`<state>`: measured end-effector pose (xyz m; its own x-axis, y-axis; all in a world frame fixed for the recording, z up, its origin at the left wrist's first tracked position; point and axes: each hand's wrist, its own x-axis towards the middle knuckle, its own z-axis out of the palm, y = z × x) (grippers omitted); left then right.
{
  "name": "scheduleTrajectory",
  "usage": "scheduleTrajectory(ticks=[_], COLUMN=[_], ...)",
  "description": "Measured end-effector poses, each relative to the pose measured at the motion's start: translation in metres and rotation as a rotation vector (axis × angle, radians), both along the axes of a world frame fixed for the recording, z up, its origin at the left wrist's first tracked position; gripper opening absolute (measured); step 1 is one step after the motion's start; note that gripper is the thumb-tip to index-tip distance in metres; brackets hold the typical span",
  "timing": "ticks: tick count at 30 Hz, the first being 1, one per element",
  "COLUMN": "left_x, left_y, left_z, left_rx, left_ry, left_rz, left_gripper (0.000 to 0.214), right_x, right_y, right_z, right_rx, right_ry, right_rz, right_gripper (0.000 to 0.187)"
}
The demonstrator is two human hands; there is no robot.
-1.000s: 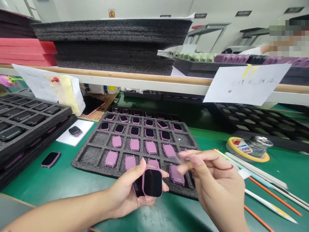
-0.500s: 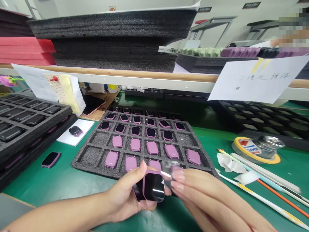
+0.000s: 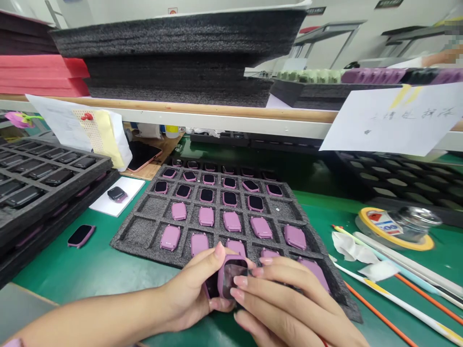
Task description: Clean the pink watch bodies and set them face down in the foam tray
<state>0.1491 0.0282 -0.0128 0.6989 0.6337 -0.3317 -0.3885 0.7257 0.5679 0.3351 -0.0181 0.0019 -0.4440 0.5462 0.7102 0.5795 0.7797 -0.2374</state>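
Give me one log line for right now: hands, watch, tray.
left hand: holds purple watch, second watch partly behind | right hand: fingertips at clear film over purple watch | foam tray: most pockets hold watches

1 head-worn camera faces forward and down over the green bench [image 3: 101, 284], the left hand [image 3: 193, 294] and right hand [image 3: 289, 299] close below it, the foam tray [image 3: 139, 232] just beyond them and the shelf [image 3: 217, 119] farther off.

Held watch [image 3: 227, 277] smooth, plastic-looking, glossy-faced. Tray [image 3: 137, 233] rough, matt foam. Tabletop [image 3: 54, 274] smooth with slight sheen; shelf edge [image 3: 217, 109] wood, smooth; crumpled scrap [image 3: 349, 248] matt and papery.
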Motion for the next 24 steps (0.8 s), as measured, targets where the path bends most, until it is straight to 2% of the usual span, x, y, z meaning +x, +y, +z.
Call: scheduleTrajectory(ticks=[3, 6, 8, 11, 14, 18, 21, 24], left_x=[0.0, 0.001, 0.001, 0.002, 0.002, 0.001, -0.001, -0.003], left_y=[-0.002, -0.003, -0.003, -0.002, -0.002, -0.002, -0.002, -0.003], left_z=[-0.005, -0.006, -0.004, 0.003, 0.008, 0.006, 0.001, -0.001], left_rx=[0.121, 0.203, 0.172, 0.076, 0.054, 0.058, 0.081, 0.159], left_ry=[0.004, 0.039, 0.061, 0.1, 0.138, 0.131, 0.136, 0.173], left_rz=[0.0, -0.024, -0.008, 0.018, 0.001, -0.01, -0.034, -0.096], left_gripper=[0.051, 0.05, 0.053, 0.058, 0.061, 0.059, 0.054, 0.052], right_x=[-0.005, -0.013, -0.016, -0.014, -0.013, -0.012, 0.001, 0.034], right_y=[0.008, 0.01, 0.011, 0.012, 0.012, 0.012, 0.023, 0.053], right_z=[-0.006, -0.009, -0.008, -0.004, -0.004, -0.006, -0.005, -0.007], right_rx=[-0.049, -0.202, -0.279, -0.328, -0.329, -0.272, -0.197, -0.271], right_ry=[0.055, 0.134, 0.193, 0.255, 0.252, 0.178, 0.095, 0.087], right_rz=[-0.03, -0.01, 0.016, 0.029, 0.049, 0.041, -0.075, -0.339], right_gripper=[0.06, 0.056, 0.052, 0.055, 0.055, 0.056, 0.044, 0.03])
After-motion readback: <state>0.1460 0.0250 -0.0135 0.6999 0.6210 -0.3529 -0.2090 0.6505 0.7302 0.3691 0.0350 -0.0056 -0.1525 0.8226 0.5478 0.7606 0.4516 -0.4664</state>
